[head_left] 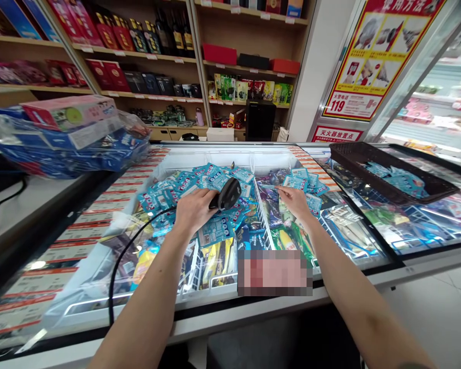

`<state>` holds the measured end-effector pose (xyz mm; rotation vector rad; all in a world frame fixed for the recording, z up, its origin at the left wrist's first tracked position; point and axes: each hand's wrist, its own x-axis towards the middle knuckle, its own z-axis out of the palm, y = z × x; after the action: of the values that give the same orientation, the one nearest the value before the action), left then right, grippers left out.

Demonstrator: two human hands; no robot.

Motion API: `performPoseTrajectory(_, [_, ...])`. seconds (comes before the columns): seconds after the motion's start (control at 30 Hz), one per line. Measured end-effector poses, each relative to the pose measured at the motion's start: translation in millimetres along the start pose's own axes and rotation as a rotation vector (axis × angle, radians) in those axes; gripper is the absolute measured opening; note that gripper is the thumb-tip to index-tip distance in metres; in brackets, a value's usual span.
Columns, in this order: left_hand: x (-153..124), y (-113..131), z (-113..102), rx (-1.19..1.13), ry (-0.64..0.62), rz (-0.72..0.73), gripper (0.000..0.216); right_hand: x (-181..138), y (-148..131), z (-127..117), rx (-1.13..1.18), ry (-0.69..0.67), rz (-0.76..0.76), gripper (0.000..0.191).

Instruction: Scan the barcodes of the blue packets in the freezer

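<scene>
My left hand (195,209) is closed round the handle of a black barcode scanner (229,195), whose cord trails down toward the front edge. Beneath it, many small blue packets (215,231) lie heaped on the glass top of the chest freezer. My right hand (295,202) pinches the edge of what looks like one thin blue packet (269,187), seen nearly edge-on. Just beyond this hand is a smaller group of loose blue packets (296,179). The scanner head is turned toward the right hand, a short gap away.
A dark brown tray (441,190) at the right holds several blue packets. Plastic-wrapped boxes (72,138) stand on the left counter. Wire baskets (264,215) of frozen goods show through the glass. Stocked shelves (138,54) line the back. A blurred patch hides part of the front edge.
</scene>
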<state>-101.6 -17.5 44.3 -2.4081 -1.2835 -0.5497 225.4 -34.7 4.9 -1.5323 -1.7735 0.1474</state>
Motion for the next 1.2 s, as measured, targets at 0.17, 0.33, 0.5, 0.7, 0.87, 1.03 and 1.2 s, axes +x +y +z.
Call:
performPoseTrajectory(0.17, [1.7, 5.4, 2.6, -0.018, -0.002, 0.025, 0.03, 3.5, 1.0, 3.2, 0.145, 0.066, 0.118, 0.031])
performPoseTrajectory(0.33, [11.3, 14.5, -5.5, -0.073, -0.046, 0.075, 0.032, 6.0, 10.7, 9.4, 0.383, 0.162, 0.19, 0.034])
performPoseTrajectory(0.5, [26.4, 27.8, -14.4, -0.083, -0.105, 0.094, 0.033, 10.1, 24.3, 14.2, 0.512, 0.263, 0.23, 0.05])
performPoseTrajectory(0.7, [25.3, 42.0, -5.3, -0.086, -0.141, 0.079, 0.033, 14.1, 30.6, 15.3, 0.603, 0.273, 0.273, 0.045])
performPoseTrajectory(0.87, [23.0, 45.1, -1.2, -0.072, -0.159, 0.125, 0.032, 15.4, 27.5, 14.0, 0.619, 0.25, 0.283, 0.047])
performPoseTrajectory(1.03, [23.7, 46.3, -2.4, -0.067, -0.173, 0.105, 0.03, 14.6, 25.9, 14.9, 0.596, 0.234, 0.311, 0.042])
performPoseTrajectory(1.2, [23.3, 47.7, -2.6, -0.062, -0.175, 0.106, 0.029, 13.0, 26.1, 17.8, 0.571, 0.217, 0.327, 0.042])
